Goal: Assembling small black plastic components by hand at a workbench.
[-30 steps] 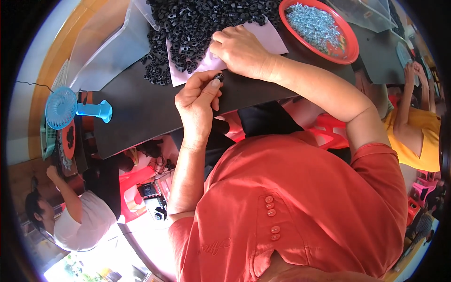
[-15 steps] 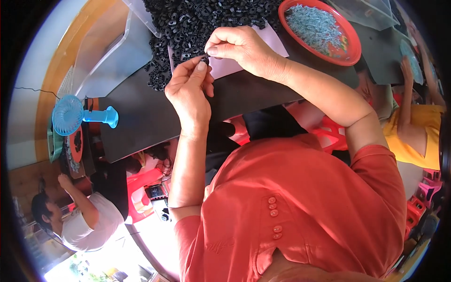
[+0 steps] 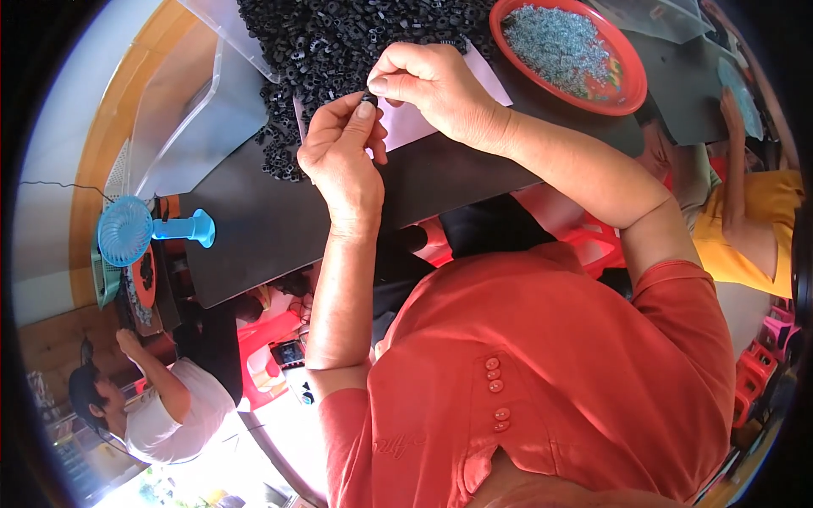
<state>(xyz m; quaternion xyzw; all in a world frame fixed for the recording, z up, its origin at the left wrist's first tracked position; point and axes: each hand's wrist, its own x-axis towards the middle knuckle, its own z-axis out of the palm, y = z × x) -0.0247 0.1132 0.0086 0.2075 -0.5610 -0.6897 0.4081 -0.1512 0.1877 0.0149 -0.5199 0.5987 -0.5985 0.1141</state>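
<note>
Between the thumb and fingers of my left hand point(image 3: 345, 161) is a small black plastic part point(image 3: 369, 99). My right hand point(image 3: 436, 89) meets it from the right, thumb and forefinger pinched at the part's top; whatever lies in that pinch is too small to make out. Both hands are raised over a pale pink sheet point(image 3: 486, 78) on the dark table point(image 3: 254, 229). A large heap of similar black plastic parts point(image 3: 330, 42) spreads just beyond my fingers. Right of it stands a red plastic tray point(image 3: 628, 100) holding many small, shiny, silvery-blue pieces point(image 3: 555, 46).
A clear plastic bin point(image 3: 199, 110) lies left of the heap, and another clear container point(image 3: 652, 17) is at the far right. A small blue fan point(image 3: 127, 230) stands at the left edge. One person in white point(image 3: 182, 415) sits left, another in yellow point(image 3: 749, 229) right.
My hands keep nearly the same pose around the black part, the fingertips slightly closer together. The surroundings have shifted a little in the view.
</note>
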